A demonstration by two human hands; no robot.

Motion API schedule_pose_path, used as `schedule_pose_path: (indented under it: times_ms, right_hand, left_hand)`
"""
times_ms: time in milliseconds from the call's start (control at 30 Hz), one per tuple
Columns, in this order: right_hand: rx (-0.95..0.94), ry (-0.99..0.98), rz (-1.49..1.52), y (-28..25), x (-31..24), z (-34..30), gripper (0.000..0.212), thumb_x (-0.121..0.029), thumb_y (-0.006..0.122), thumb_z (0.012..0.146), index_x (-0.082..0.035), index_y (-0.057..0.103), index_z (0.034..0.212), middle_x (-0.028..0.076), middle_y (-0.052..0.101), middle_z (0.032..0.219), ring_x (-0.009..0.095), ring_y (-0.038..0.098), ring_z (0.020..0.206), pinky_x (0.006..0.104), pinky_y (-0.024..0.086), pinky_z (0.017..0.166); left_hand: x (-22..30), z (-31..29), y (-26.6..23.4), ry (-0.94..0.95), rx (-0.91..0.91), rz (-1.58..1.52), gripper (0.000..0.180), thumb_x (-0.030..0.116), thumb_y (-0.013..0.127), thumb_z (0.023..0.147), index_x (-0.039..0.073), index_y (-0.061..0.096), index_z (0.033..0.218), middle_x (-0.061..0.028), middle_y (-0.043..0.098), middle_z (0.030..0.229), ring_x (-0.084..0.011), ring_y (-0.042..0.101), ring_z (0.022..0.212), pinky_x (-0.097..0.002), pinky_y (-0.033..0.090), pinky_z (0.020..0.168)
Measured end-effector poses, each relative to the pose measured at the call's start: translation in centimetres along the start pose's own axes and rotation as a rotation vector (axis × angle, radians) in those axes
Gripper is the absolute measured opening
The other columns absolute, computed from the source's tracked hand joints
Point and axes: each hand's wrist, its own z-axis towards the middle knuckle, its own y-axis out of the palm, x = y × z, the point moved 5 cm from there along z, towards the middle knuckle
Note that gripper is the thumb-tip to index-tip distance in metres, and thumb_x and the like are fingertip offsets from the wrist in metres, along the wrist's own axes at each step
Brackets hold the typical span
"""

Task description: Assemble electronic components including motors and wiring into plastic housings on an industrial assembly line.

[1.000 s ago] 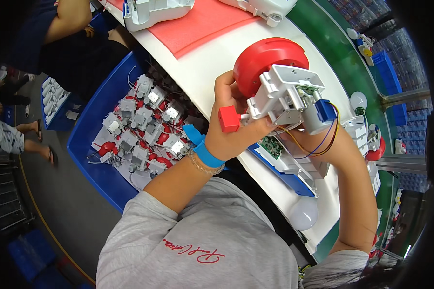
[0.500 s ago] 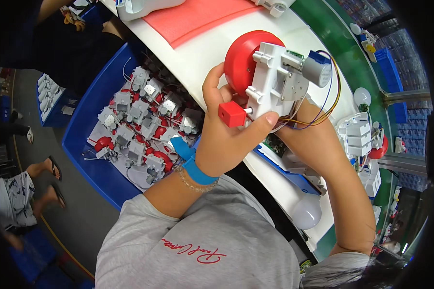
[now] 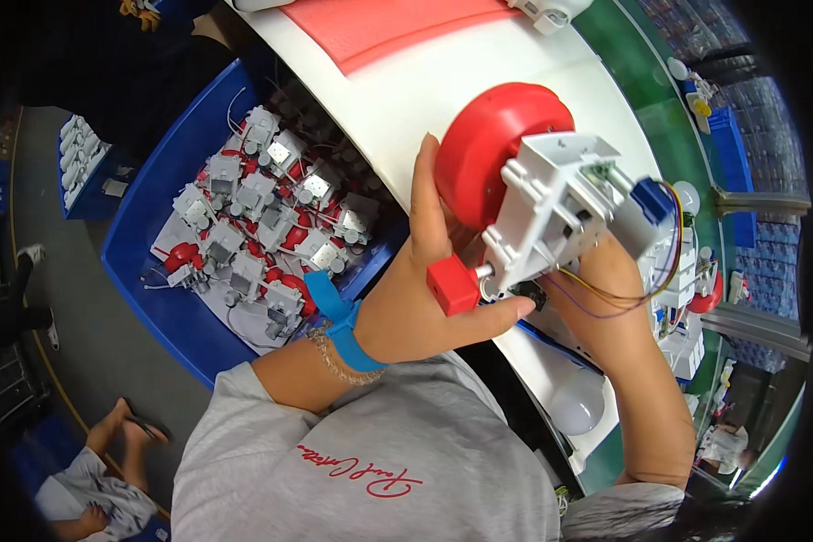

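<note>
A white plastic motor assembly (image 3: pixel 546 212) is held up over the table edge, tilted. It carries a red domed wheel (image 3: pixel 492 149), a red block (image 3: pixel 452 285) on a short shaft, and a silver motor with a blue cap (image 3: pixel 650 200) and looping coloured wires. My right hand (image 3: pixel 601 275) grips the assembly from beneath, its fingers mostly hidden behind it. My left hand (image 3: pixel 415 294), with a blue band (image 3: pixel 348 348) at the wrist, lies open around the wheel's near side. Its index finger points upward and its thumb stretches out below the red block; the other fingers are partly hidden.
A blue bin (image 3: pixel 167 307) full of similar grey, white and red assemblies stands left of the table. A red foam sheet (image 3: pixel 379 32) lies on the white tabletop (image 3: pixel 406 104). White domes, including one nearby (image 3: pixel 576 402), and white housings sit along the right; people are at the left.
The assembly has moved right and slightly down, and has turned. My left index finger has straightened and the thumb has come away from the housing. My right hand keeps its hold.
</note>
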Motion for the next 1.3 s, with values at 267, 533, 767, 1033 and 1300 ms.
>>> schedule_pose_path:
  times_ms: [267, 533, 767, 1033, 1300]
  right_hand:
    - [-0.237, 0.207, 0.017, -0.7, -0.3, -0.8, 0.036, -0.006, 0.065, 0.067, -0.003, 0.054, 0.101, 0.017, 0.057, 0.097, 0.036, 0.055, 0.090, 0.0383, 0.045, 0.076]
    - [-0.259, 0.217, -0.066, -1.1, 0.5, -1.3, 0.034, -0.007, 0.066, 0.068, -0.002, 0.053, 0.099, 0.018, 0.058, 0.089, 0.035, 0.058, 0.081, 0.0378, 0.046, 0.069]
    - [-0.132, 0.063, 0.107, -0.8, -0.6, 0.0, 0.039, -0.005, 0.064, 0.069, -0.003, 0.050, 0.105, 0.017, 0.058, 0.088, 0.032, 0.060, 0.079, 0.0368, 0.046, 0.068]
    - [-0.065, 0.368, 0.081, 0.8, 0.5, 0.2, 0.045, 0.000, 0.061, 0.069, -0.002, 0.040, 0.109, 0.018, 0.061, 0.080, 0.032, 0.061, 0.073, 0.0338, 0.047, 0.063]
    - [-0.077, 0.272, 0.185, 0.5, 0.2, -0.7, 0.044, -0.007, 0.069, 0.067, 0.001, 0.045, 0.103, 0.017, 0.062, 0.085, 0.029, 0.063, 0.079, 0.0324, 0.048, 0.068]
  left_hand:
    - [-0.2, -0.7, 0.0, -0.051, 0.015, -0.015, 0.107, -0.001, 0.063, 0.072, 0.010, -0.024, 0.133, -0.0193, 0.019, 0.137, -0.0263, 0.028, 0.126, -0.0379, 0.030, 0.100]
    - [-0.2, -1.0, -0.3, -0.041, 0.002, 0.007, 0.106, -0.004, 0.062, 0.072, 0.013, -0.023, 0.134, -0.0182, 0.019, 0.137, -0.0258, 0.028, 0.126, -0.0380, 0.033, 0.098]
    - [-0.4, -0.6, -0.6, 0.074, 0.062, 0.165, 0.106, 0.005, 0.066, 0.071, 0.010, -0.019, 0.134, -0.0172, 0.029, 0.132, -0.0227, 0.043, 0.112, -0.0299, 0.041, 0.083]
    - [0.6, -0.1, -0.2, 0.068, 0.040, 0.260, 0.116, 0.005, 0.069, 0.065, 0.016, -0.024, 0.133, -0.0178, 0.023, 0.135, -0.0268, 0.038, 0.117, -0.0364, 0.040, 0.088]
    - [-0.6, -1.5, -0.4, 0.119, -0.001, 0.273, 0.124, 0.007, 0.075, 0.064, 0.015, -0.030, 0.130, -0.0196, 0.023, 0.136, -0.0239, 0.042, 0.112, -0.0301, 0.042, 0.076]
